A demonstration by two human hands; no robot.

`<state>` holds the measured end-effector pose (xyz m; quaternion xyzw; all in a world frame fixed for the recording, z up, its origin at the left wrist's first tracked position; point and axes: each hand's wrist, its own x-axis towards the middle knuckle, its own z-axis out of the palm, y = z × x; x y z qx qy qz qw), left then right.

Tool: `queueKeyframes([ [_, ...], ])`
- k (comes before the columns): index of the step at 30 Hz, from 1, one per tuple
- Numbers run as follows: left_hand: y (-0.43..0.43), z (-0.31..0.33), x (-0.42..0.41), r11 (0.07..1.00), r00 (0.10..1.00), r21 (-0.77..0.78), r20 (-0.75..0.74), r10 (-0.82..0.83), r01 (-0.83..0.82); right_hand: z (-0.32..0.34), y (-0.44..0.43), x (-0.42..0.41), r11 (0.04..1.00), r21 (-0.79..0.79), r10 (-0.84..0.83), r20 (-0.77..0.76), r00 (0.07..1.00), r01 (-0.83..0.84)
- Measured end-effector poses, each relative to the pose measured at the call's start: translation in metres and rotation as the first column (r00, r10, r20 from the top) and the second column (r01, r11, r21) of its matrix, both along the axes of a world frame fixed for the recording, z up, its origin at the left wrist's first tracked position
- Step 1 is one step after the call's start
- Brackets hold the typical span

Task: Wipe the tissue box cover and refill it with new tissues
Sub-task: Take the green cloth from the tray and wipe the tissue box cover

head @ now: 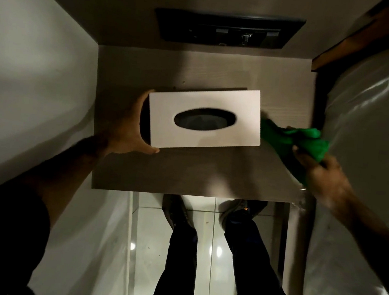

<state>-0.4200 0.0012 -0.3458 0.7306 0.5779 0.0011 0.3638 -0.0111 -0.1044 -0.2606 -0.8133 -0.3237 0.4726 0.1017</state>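
A white tissue box cover (237, 118) with a dark oval slot sits over a small wooden shelf (186, 170). My left hand (128, 126) grips its left end, thumb at the front corner. My right hand (322, 175) holds a bunched green cloth (295, 141), whose tip touches the cover's right end. No tissues show through the slot; the inside looks dark.
A black switch panel (227, 29) is on the back wall above the shelf. White walls close in on the left and right. A brown wooden edge (338, 49) juts out at upper right. Below the shelf are my legs, shoes and glossy floor tiles (209, 252).
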Motion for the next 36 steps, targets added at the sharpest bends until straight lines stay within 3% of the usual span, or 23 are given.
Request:
queueKeyframes([
  [5, 0.000, 0.001, 0.002, 1.000, 1.000, 0.010, -0.007, 0.009, -0.009, 0.019, -0.014, 0.014, 0.944, 0.119, -0.277, -0.219, 0.935, 0.308],
  [9, -0.002, 0.013, 0.007, 0.998, 0.999, -0.055, -0.032, 0.010, -0.012, 0.034, -0.027, 0.016, 0.815, 0.036, -0.487, -0.498, 0.717, 0.578],
  [12, -0.005, 0.041, 0.016, 0.990, 0.994, -0.091, -0.008, 0.106, -0.107, 0.051, -0.032, 0.020, 0.717, -0.033, -0.579, -0.584, 0.568, 0.697],
  [14, -0.014, 0.070, 0.038, 0.959, 0.950, 0.014, 0.147, 0.277, -0.282, 0.067, -0.033, 0.030, 0.667, -0.051, -0.599, -0.630, 0.494, 0.743],
  [16, -0.027, 0.104, 0.081, 0.900, 0.823, 0.068, 0.440, 0.360, -0.430, 0.084, -0.032, 0.041, 0.654, -0.080, -0.590, -0.676, 0.441, 0.752],
  [18, -0.036, 0.133, 0.149, 0.887, 0.659, -0.152, 0.617, 0.430, -0.436, 0.106, -0.031, 0.055, 0.660, -0.092, -0.561, -0.721, 0.407, 0.746],
  [19, -0.039, 0.144, 0.187, 0.849, 0.582, -0.352, 0.620, 0.526, -0.394, 0.118, -0.030, 0.063, 0.666, -0.093, -0.536, -0.749, 0.388, 0.740],
  [20, -0.041, 0.154, 0.222, 0.752, 0.515, -0.573, 0.560, 0.649, -0.326, 0.127, -0.028, 0.071, 0.669, -0.095, -0.518, -0.770, 0.371, 0.737],
  [22, -0.042, 0.176, 0.284, 0.442, 0.423, -0.896, 0.386, 0.820, -0.041, 0.152, -0.027, 0.093, 0.666, -0.099, -0.491, -0.805, 0.334, 0.739],
  [24, -0.039, 0.195, 0.330, 0.249, 0.347, -0.942, 0.317, 0.883, 0.226, 0.177, -0.026, 0.121, 0.687, -0.066, -0.468, -0.801, 0.372, 0.723],
  [26, -0.032, 0.211, 0.361, 0.195, 0.312, -0.917, 0.310, 0.898, 0.348, 0.197, -0.026, 0.151, 0.746, -0.015, -0.440, -0.761, 0.476, 0.666],
  [28, -0.027, 0.223, 0.397, 0.300, 0.376, -0.892, 0.420, 0.826, 0.337, 0.213, -0.030, 0.187, 0.778, 0.028, -0.433, -0.699, 0.569, 0.627],
  [32, -0.021, 0.233, 0.473, 0.676, 0.629, -0.733, 0.561, 0.538, 0.076, 0.218, -0.031, 0.261, 0.779, 0.114, -0.432, -0.614, 0.661, 0.616],
  [36, -0.005, 0.232, 0.542, 0.871, 0.806, -0.491, 0.517, 0.289, 0.003, 0.197, -0.023, 0.329, 0.798, 0.234, -0.501, -0.255, 0.827, 0.555],
])
